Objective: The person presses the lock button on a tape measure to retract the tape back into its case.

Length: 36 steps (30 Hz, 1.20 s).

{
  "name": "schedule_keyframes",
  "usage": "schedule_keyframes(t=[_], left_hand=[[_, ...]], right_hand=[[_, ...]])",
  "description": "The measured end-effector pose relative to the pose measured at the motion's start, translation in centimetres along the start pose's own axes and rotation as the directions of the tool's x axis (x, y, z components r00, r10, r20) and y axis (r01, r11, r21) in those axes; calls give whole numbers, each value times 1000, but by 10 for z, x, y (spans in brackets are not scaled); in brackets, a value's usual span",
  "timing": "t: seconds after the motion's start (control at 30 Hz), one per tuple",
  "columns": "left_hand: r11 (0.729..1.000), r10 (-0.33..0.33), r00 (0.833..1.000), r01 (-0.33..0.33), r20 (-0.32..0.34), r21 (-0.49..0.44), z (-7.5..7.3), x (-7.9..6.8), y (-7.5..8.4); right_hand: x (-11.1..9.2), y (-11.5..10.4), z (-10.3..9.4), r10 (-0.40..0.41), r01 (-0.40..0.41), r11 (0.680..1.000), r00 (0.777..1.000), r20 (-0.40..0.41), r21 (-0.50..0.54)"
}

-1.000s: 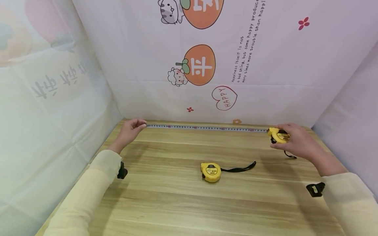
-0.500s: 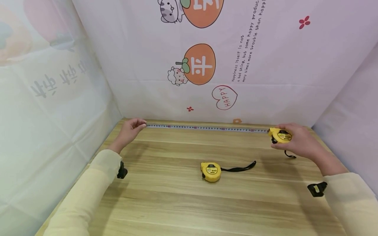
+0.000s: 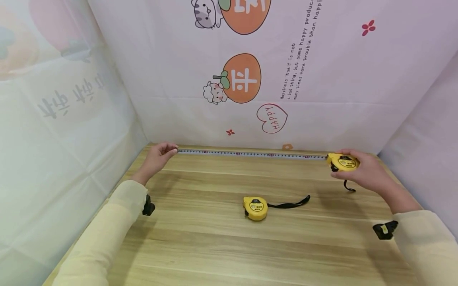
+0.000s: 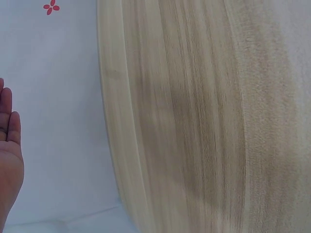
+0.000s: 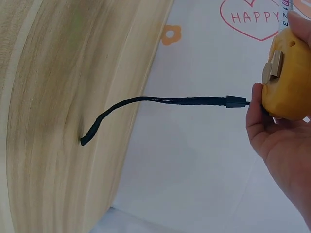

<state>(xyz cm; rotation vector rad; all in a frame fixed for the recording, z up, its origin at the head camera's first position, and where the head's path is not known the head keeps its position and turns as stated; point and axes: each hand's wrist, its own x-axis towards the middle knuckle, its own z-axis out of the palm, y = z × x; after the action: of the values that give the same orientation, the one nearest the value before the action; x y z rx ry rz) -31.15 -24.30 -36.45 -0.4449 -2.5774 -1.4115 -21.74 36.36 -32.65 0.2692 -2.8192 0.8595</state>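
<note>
My right hand (image 3: 370, 171) grips a yellow tape measure (image 3: 342, 162) near the back right of the table, thumb below and fingers above its case. A silver blade (image 3: 250, 154) with black and red numbers stretches left from it, along the back wall. At the far left end, my left hand (image 3: 157, 159) pinches the blade's tip between thumb and fingertips. The right wrist view shows the metal belt clip (image 5: 275, 65) on the case and its black strap (image 5: 189, 101) dangling. Only part of the left hand (image 4: 9, 155) enters the left wrist view; the blade is out of sight there.
A second yellow tape measure (image 3: 255, 209) lies on the wooden table (image 3: 200, 246), its black strap (image 3: 290, 204) trailing right. White printed cloth (image 3: 171, 71) walls the table at the back, left and right. Small black devices (image 3: 148, 206) sit on both wrists.
My right hand has shifted slightly right with the held tape measure, and a little more blade shows. The left hand and the tape measure on the table stay put.
</note>
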Motion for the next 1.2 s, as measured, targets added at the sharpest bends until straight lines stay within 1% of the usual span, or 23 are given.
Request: schedule_keyframes(t=[0.13,0.27,0.63,0.9,1.03,1.13,1.2], left_hand=[[1000,-3,1000,3,1,2,0,0,1],[1000,-2,1000,2,-3,3,1,0,2],[1000,-12,1000,12,2,1,0,-2,5],[1000,6,1000,-6,7,-31,-1,-4,8],[1000,5,1000,-5,8,-25,1,-3,9],[1000,1,1000,0,13,-28,4,-4,15],[1000,-2,1000,3,21,-29,5,-6,24]], right_hand=[[-1,1,-1,25,-26,998,1000,5,49],[-1,4,-1,26,-28,996,1000,14,89],[-3,5,0,-13,14,997,1000,-5,77],[-4,5,-2,6,-8,996,1000,17,87],[-4,4,-1,13,-15,994,1000,19,108],[-4,3,1,12,-14,991,1000,18,129],[-4,2,1,9,-11,990,1000,15,142]])
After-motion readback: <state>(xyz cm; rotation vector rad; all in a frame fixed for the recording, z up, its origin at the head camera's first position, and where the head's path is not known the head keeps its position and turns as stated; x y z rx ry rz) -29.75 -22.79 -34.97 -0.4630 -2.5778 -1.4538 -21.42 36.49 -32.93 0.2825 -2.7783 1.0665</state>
